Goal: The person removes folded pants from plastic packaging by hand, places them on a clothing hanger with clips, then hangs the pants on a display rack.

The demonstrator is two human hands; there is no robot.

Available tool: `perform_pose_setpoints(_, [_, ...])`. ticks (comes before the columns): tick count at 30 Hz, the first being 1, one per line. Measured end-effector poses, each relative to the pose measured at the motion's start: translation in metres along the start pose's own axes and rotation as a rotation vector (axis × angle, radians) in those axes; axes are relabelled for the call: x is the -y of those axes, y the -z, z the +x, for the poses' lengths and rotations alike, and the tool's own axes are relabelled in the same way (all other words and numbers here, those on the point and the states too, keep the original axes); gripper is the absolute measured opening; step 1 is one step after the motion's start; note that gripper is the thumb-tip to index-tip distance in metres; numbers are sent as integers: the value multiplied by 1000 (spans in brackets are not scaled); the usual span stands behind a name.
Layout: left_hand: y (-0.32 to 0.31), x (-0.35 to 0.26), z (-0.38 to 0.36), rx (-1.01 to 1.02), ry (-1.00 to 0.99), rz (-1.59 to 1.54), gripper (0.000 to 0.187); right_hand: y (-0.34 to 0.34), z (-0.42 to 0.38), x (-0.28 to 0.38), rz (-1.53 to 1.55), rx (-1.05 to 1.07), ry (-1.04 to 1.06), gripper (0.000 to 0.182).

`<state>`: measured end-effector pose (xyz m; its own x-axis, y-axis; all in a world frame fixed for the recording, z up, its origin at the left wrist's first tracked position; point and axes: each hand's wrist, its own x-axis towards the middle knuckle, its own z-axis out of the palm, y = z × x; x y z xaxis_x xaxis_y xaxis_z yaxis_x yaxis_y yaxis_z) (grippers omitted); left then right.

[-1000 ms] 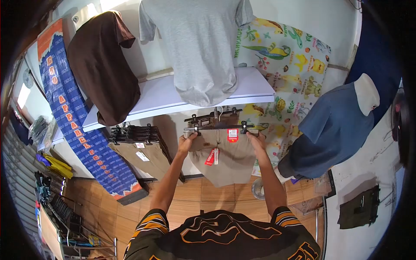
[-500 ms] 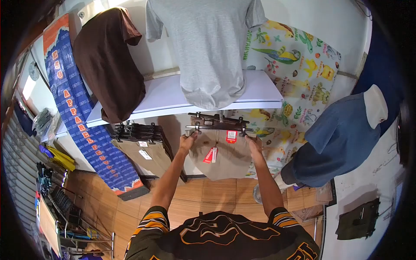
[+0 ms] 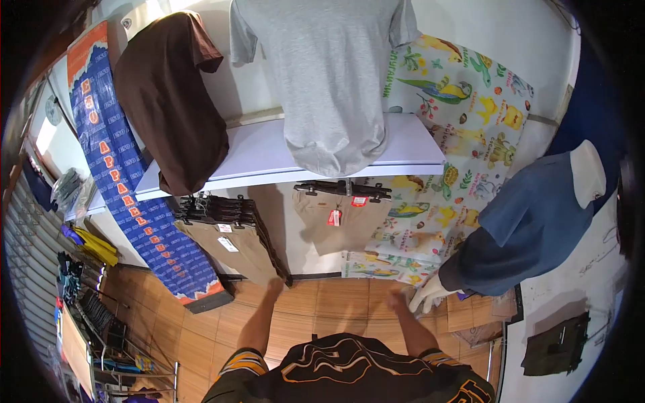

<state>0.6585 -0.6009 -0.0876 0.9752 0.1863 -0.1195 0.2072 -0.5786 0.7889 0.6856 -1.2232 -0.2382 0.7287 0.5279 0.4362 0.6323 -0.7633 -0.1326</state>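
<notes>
Khaki trousers (image 3: 341, 221) with red and white tags hang under the shelf, clipped to a dark hanger (image 3: 342, 190). Both of my hands are below them, apart from the hanger. My left hand (image 3: 273, 287) is low, by the bottom of a second stack of khaki trousers (image 3: 232, 250); its fingers are blurred. On the right, my right hand (image 3: 399, 300) is beside the pale hand of a mannequin (image 3: 430, 293). Motion smears its fingers too, and nothing held shows in either hand.
A white shelf (image 3: 262, 156) juts out above, carrying a brown T-shirt (image 3: 171, 101) and a grey T-shirt (image 3: 329, 80) on forms. At right stands a mannequin in a blue shirt (image 3: 531, 221). A blue banner (image 3: 121, 174) leans at left; a metal rack (image 3: 138, 373) is lower left.
My hands have let go of the hanger with the khaki trousers and dropped back toward my body. Those trousers now hang higher, close under the shelf.
</notes>
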Motion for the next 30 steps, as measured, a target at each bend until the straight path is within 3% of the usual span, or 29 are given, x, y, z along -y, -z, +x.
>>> perform_pose_setpoints(1, [-9, 12, -36, -18, 331, 35, 38, -16, -19, 54, -18, 769, -351, 23])
perform_pose_setpoints(2, [2, -2, -106, -50, 437, -406, 26, 91, -11, 95, 464, 996, -702, 14])
perform_pose_setpoints(3, [16, 23, -131, 191, 871, -194, 26, 128, 3, 109, 462, 1001, -695, 14])
perform_pose_setpoints(4, [6, 22, -202, 186, 875, -200, 26, 151, 22, 121, 503, 990, -775, 15])
perform_pose_setpoints(7, [-39, 1, -327, -594, 170, -134, 29, 176, 63, 145, 627, 951, -1016, 17])
perform_pose_setpoints(8, [-26, 14, -349, -603, 177, -135, 29, 184, 71, 155, 667, 936, -1094, 18])
perform_pose_setpoints(15, [18, 57, -510, -178, 511, -146, 31, 171, 18, 236, 909, 854, -1624, 24])
perform_pose_setpoints(17, [22, 56, -551, -80, 604, -168, 32, 89, -76, 235, 965, 830, -1753, 26])
perform_pose_setpoints(18, [18, 52, -551, -35, 648, -185, 33, 121, -56, 213, 954, 855, -1722, 26])
perform_pose_setpoints(19, [9, 53, -534, 7, 690, -206, 35, 129, 26, 258, 1026, 726, -1734, 28])
perform_pose_setpoints(20, [-2, 72, -513, 49, 733, -230, 36, 109, 44, 250, 1180, 670, -1760, 27])
perform_pose_setpoints(22, [17, 77, -398, 124, 815, -290, 39, 79, 79, 250, 1323, 658, -1742, 27])
perform_pose_setpoints(23, [37, 32, -384, -227, 1122, -792, 38, 86, 113, 266, 1300, 659, -1537, 27])
perform_pose_setpoints(24, [45, 32, -377, -290, 1062, -812, 35, 91, 144, 284, 1277, 655, -1332, 28])
perform_pose_setpoints(28, [74, 36, -385, -393, 928, -834, 35, 93, 210, 363, 1146, 740, -1176, 25])
perform_pose_setpoints(30, [76, 51, -406, -407, 940, -851, 37, 88, 216, 397, 1081, 885, -1109, 28])
